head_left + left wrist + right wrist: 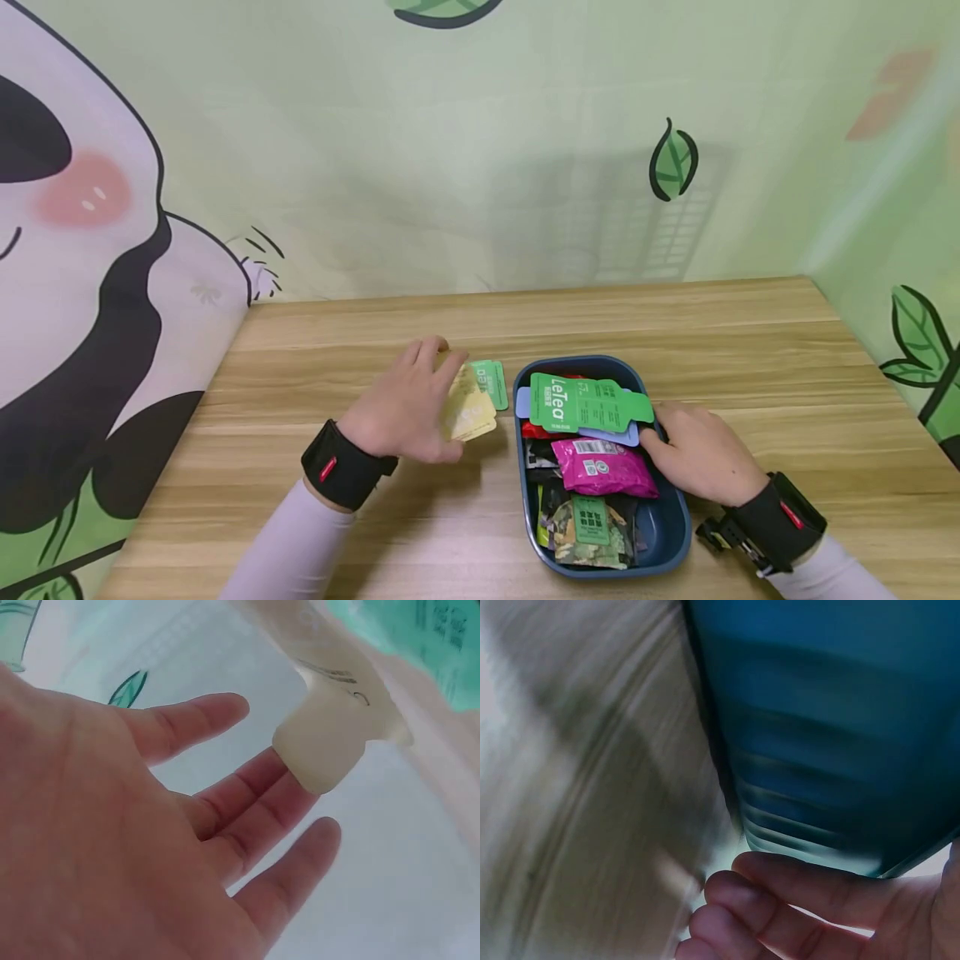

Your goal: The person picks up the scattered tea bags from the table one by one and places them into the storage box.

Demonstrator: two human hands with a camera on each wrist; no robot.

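Note:
My left hand (408, 408) is spread beside a pale yellow flat packet (468, 408), left of the bin. In the left wrist view its fingers (259, 802) are nearly straight, with the tips of two behind the packet's rounded tab (322, 746). A green flat packet (491, 383) lies just beyond the yellow one. My right hand (705, 450) grips the right wall of a dark blue plastic bin (667, 542), thumb at the rim. The right wrist view shows its fingers (802, 889) bent against the bin's outer side.
Inside the bin, a green LeTea packet (585, 402) lies on top of a light blue one (626, 434). A magenta packet (607, 468) and a patterned packet with a green label (592, 533) sit nearer. The wooden table (360, 333) meets a printed backdrop (420, 167).

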